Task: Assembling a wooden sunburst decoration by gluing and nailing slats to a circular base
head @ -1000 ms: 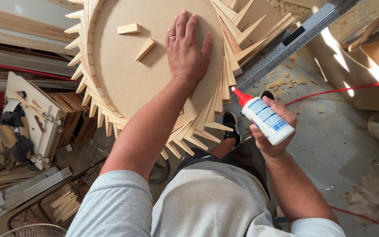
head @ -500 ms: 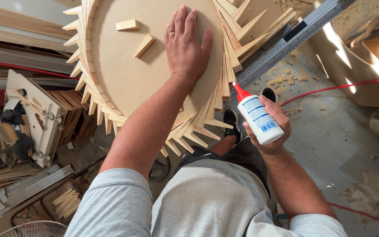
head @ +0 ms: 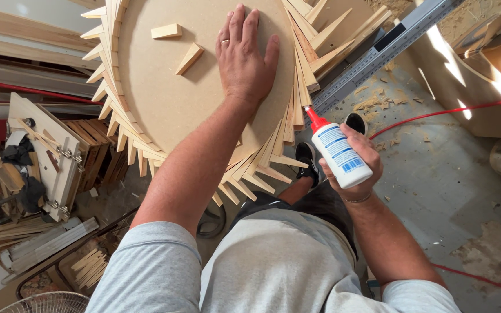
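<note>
Disc rim (head: 124,110), glue bottle (head: 339,152) just beside.

matt fibreboard disc (head: 192,87), raw wooden wedges (head: 262,168), glossy plastic glue bottle (head: 338,153)

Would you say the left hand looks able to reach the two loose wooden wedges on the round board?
Probably yes: the left hand lies flat on the round board, the wedges nearby, nothing between.

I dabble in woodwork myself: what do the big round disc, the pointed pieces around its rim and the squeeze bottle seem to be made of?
Round disc: probably fibreboard, smooth, matte tan, no grain showing. Pointed pieces: pale unfinished wood with faint grain. Squeeze bottle in the right hand: white plastic, slightly glossy, with a red nozzle.
</note>
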